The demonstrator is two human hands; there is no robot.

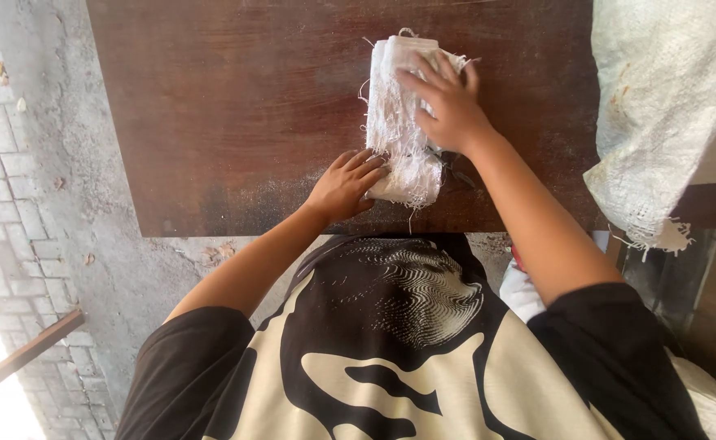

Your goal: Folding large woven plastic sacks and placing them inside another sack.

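Observation:
A folded bundle of white frayed cloth (396, 122) lies on a dark brown wooden board (228, 106). My right hand (449, 104) presses flat on the bundle's upper half, fingers spread over it. My left hand (343, 186) is at the bundle's near end, its fingertips curled against the cloth's edge. Loose threads hang off the sides of the cloth. A small dark object (456, 169) pokes out from under the cloth by my right wrist; I cannot tell what it is.
A white woven sack (667, 98) with a frayed lower edge lies over the board's right side. Grey concrete floor (65, 163) and pale brick paving (0, 204) run along the left. A wooden strip (24, 354) lies at lower left.

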